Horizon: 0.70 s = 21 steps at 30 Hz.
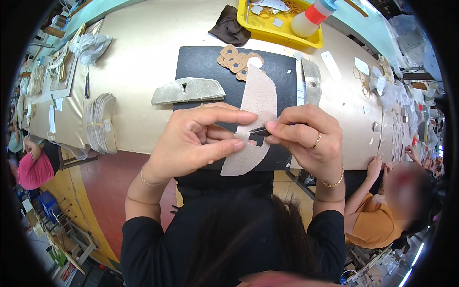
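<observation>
Between the thumb and fingers of my left hand (pixel 196 131) is a pale beige, half-moon panel (pixel 260 95), held upright on its end. A small rectangular cut-out shows near its middle. My right hand (pixel 308 131) pinches what look like dark tweezers (pixel 259 130), their tip at the edge of that cut-out. Beneath both hands lies a black work board (pixel 201 62). On its left edge rests a stack of grey-beige curved panels (pixel 189 90) with a small slot. Small brown pieces with holes (pixel 234 61) are piled at the board's far side.
A yellow tray (pixel 272 36) holding a red-banded bottle (pixel 308 21) stands at the far side, beside a dark cloth (pixel 229 26). Leftward are stacked curved pieces (pixel 99 123) and a plastic bag (pixel 91 48). Another grey panel (pixel 312 81) lies right. A co-worker in orange (pixel 375 222) sits close at right.
</observation>
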Each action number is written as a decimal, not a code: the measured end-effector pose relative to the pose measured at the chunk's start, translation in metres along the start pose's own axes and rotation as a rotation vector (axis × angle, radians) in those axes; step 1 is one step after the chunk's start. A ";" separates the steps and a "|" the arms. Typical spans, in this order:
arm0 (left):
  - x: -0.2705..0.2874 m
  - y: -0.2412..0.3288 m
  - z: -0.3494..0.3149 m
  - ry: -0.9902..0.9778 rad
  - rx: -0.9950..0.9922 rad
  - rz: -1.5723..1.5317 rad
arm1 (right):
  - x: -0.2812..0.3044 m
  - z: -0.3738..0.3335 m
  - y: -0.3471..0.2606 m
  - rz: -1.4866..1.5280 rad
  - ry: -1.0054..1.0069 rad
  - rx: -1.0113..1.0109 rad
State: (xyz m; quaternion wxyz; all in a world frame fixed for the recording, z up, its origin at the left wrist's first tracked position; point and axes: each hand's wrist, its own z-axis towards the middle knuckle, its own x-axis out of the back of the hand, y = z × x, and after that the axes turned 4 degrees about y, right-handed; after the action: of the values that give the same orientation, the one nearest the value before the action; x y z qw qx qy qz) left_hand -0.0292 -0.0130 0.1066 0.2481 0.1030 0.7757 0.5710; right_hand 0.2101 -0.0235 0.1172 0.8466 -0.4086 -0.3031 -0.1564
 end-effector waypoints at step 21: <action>-0.003 0.004 0.006 0.002 -0.010 0.044 | 0.001 -0.019 0.016 0.220 0.147 -0.137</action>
State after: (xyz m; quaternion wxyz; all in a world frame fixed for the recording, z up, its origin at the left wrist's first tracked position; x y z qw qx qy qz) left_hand -0.0247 -0.0080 0.1098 0.2351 0.1185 0.7707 0.5802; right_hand 0.2266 -0.0286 0.0987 0.8486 -0.4837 -0.1824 -0.1122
